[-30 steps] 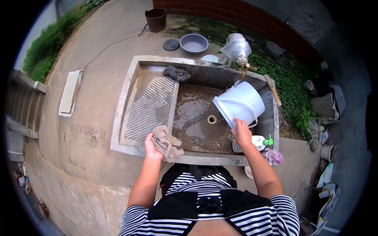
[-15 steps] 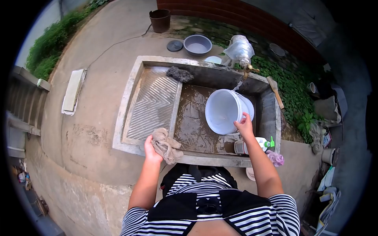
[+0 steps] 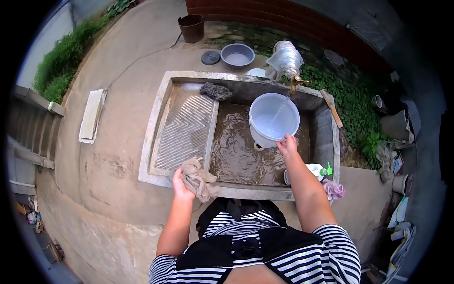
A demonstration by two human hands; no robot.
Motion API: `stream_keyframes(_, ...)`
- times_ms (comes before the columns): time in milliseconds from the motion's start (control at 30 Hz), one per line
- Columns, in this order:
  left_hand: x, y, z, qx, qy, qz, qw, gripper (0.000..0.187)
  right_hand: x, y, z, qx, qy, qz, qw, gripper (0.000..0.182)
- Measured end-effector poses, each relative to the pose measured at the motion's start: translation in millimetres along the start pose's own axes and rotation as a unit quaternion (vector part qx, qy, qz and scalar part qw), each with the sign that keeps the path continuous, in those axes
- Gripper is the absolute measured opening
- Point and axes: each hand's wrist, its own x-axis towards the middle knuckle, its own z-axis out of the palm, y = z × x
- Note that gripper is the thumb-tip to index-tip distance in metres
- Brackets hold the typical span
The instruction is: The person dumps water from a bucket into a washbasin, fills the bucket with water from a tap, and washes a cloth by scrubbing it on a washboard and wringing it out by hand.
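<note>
My right hand (image 3: 287,145) grips the near rim of a white bucket (image 3: 274,116) inside the concrete sink (image 3: 255,192). Water from the brass tap (image 3: 297,84) runs into the bucket, whose mouth faces up toward me. A crumpled beige cloth (image 3: 198,180) is in my left hand (image 3: 181,188), over the sink's near left edge. Beside the cloth lies the ribbed washboard slab (image 3: 184,130). Brown, wet sludge or water (image 3: 231,156) covers the basin floor.
A dark mesh bundle (image 3: 215,91) lies at the slab's top. On the right rim rests a brush (image 3: 331,108); a white bottle with a green top (image 3: 316,171) and purple cloth (image 3: 334,190) are near the right corner. Behind stand a grey basin (image 3: 237,57) and brown bucket (image 3: 191,29).
The bucket has turned more upright and its mouth has come under the tap, so water now falls inside it. My right hand moved with it; my left hand still holds the cloth.
</note>
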Motion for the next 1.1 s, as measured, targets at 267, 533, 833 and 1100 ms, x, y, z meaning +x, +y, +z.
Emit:
stream_keyframes(267,-11,1,-6,0.021,0.034,0.017,0.999,0.045,27,13,-21,0.037,0.058,-0.010,0.998,0.056)
stream_keyframes(533,-7,-7,-3,0.006,0.018,0.006,1.000,0.046,-9,21,-8,-0.250,0.092,-0.060,0.962,0.075)
stream_keyframes(833,-2,-27,55,-0.015,-0.073,-0.016,0.997,0.048,-181,41,71,-0.346,-0.402,0.148,0.834,0.045)
stream_keyframes(1100,1,-39,73,0.066,-0.122,0.026,0.990,0.040,-186,40,71,-0.436,-0.420,0.058,0.794,0.021)
